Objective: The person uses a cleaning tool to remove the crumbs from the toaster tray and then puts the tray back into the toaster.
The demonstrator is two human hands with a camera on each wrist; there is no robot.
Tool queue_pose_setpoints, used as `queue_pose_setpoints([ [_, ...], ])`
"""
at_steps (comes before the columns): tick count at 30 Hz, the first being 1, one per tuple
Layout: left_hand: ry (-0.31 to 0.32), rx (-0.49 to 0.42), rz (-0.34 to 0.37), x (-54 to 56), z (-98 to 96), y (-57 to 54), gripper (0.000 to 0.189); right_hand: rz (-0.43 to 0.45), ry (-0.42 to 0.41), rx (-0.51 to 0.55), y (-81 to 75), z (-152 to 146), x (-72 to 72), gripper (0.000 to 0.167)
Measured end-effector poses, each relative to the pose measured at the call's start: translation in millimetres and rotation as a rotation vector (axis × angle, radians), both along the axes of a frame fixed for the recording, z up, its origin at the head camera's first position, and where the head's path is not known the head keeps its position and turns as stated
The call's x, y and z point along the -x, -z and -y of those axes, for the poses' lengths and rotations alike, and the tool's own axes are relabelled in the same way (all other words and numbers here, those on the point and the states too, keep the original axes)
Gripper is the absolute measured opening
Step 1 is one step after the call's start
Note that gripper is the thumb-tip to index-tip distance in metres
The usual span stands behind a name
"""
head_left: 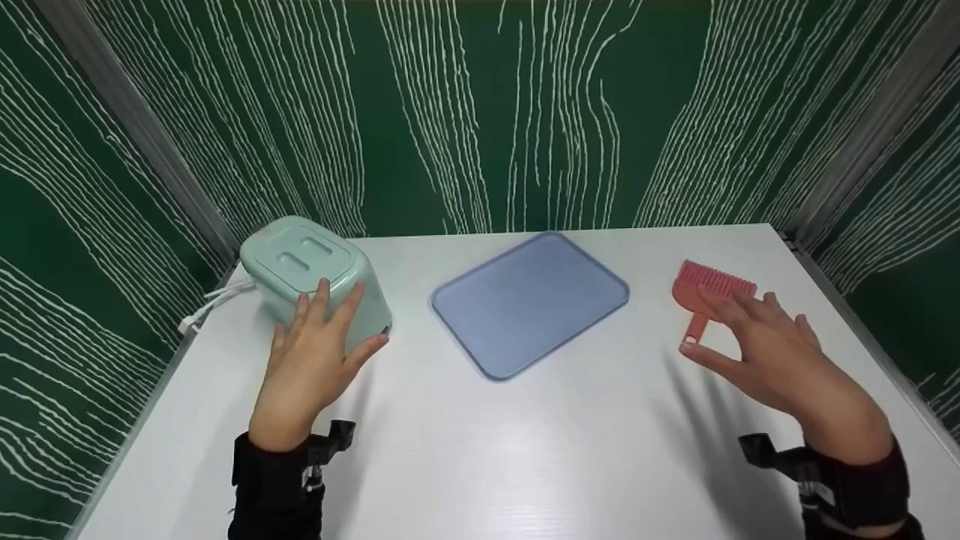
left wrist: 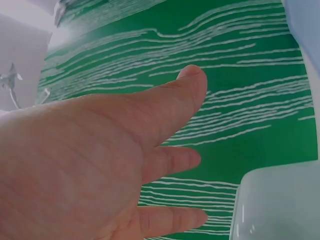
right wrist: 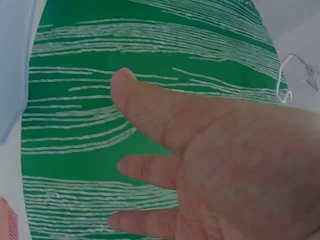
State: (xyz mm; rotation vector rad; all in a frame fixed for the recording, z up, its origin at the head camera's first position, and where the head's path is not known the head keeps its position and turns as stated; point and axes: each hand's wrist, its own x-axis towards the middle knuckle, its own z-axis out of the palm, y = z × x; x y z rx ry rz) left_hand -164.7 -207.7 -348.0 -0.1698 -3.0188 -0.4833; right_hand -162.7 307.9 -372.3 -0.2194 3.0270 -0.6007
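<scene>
Fingers spread, my left hand (head_left: 311, 360) hovers in front of a mint-green toaster-shaped box (head_left: 364, 281) with two recessed slots on top. From the head view I cannot tell whether the fingertips touch it; in the left wrist view the box (left wrist: 280, 205) stands apart from the thumb. My right hand (head_left: 784, 360) is spread above a red wide-toothed comb (head_left: 691, 294) with a short handle, covering part of it. Nothing is held in either hand. In the right wrist view only the comb's teeth (right wrist: 7, 222) show at the lower left edge.
A blue-grey rectangular tray (head_left: 529, 304) lies at an angle on the white table (head_left: 510, 450), between the box and the comb. White cables (head_left: 214, 300) run from behind the box to the table's left edge. Green walls (head_left: 495, 112) with pale wavy lines enclose the back and sides.
</scene>
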Motion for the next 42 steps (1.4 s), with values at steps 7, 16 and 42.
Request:
queue_pose_setpoints([
  [7, -0.021, 0.009, -0.073, 4.6, 15.6, 0.4, 0.074, 0.000, -0.144, -0.028, 11.7, 51.9, 5.8, 0.087],
  [16, -0.052, -0.009, -0.157, 23.6, 32.0, 11.4, 0.071, -0.017, -0.455, 0.075, 42.2, 129.9, 24.2, 0.067],
  [42, -0.078, -0.051, -0.307, 65.3, 43.8, 58.7, 0.069, 0.761, -0.192, 1.163, 136.3, 331.0, 82.7, 0.044],
])
